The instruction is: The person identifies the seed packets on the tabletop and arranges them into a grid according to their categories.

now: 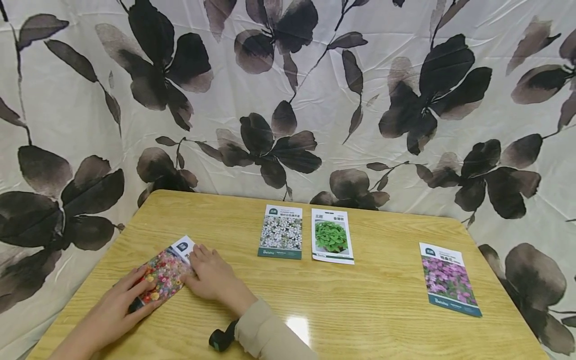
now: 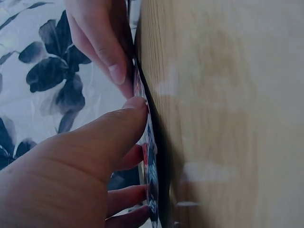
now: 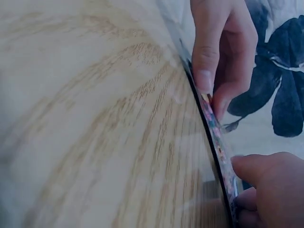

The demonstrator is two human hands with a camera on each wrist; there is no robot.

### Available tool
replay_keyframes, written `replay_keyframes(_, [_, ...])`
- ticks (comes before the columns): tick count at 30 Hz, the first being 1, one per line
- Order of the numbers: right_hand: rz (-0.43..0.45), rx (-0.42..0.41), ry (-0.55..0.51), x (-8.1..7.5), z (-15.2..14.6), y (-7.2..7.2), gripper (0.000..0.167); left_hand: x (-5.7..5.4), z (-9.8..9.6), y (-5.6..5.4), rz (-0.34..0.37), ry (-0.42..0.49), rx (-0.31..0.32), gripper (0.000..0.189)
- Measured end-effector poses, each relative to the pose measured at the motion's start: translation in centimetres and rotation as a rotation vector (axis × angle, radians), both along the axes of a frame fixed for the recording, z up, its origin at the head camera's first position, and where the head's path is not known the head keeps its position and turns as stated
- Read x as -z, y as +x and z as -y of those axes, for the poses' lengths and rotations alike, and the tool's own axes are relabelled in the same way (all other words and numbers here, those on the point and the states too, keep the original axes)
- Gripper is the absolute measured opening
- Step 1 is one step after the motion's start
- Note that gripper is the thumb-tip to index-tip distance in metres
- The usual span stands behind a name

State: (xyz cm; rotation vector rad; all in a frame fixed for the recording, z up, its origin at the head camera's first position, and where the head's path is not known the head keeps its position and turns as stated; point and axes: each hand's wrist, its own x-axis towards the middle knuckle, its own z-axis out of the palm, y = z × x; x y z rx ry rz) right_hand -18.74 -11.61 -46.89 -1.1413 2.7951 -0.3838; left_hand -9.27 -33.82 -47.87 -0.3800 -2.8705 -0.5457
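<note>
A seed packet [image 1: 165,274] printed with mixed red, pink and yellow flowers lies at a slant on the left of the wooden table. My left hand [image 1: 116,306] rests on its lower end, fingers spread across the picture. At the packet's upper right edge, my right hand [image 1: 212,276] touches it with thumb and fingers, covering part of the white top. Seen nearly edge-on in the left wrist view, the packet [image 2: 151,164] lies close along the tabletop, with the left thumb against its face. The right wrist view shows the right thumb [image 3: 251,167] at the packet's face too.
A white-flower seed packet [image 1: 281,234] and a green-leaf packet [image 1: 332,237] lie side by side toward the back of the table [image 1: 360,310]. Far right lies a purple-flower packet [image 1: 449,281]. A floral cloth [image 1: 342,110] hangs behind. A small black device [image 1: 219,340] sits by the right wrist.
</note>
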Motion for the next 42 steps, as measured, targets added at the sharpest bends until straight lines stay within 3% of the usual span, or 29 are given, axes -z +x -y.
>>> replay_keyframes(7, [0.041,-0.022,-0.061,-0.1,-1.2,0.1,0.054,-0.6,-0.8,0.3,0.003,-0.043,0.002,0.049])
replay_keyframes(13, [-0.032,-0.049,-0.059,0.0,-2.0,0.7,0.051,-0.4,-1.1,0.7,-0.003,-0.032,0.007,0.045])
replay_keyframes(20, [-0.075,-0.074,-0.072,0.1,-3.0,1.4,0.049,-0.9,-2.2,1.3,0.176,-0.05,-0.047,0.06])
replay_keyframes(22, [-0.087,-0.082,-0.074,0.1,-3.3,1.6,0.05,-1.0,-2.4,1.3,0.194,-0.053,-0.051,0.063])
replay_keyframes(32, [-0.104,-0.116,-0.086,0.2,-4.6,2.2,0.051,-1.0,-3.5,1.7,0.147,-0.077,-0.033,0.06])
replay_keyframes(42, [-0.113,-0.128,-0.136,0.6,-6.0,2.8,0.049,-0.7,-4.4,2.4,0.151,-0.078,-0.029,0.057])
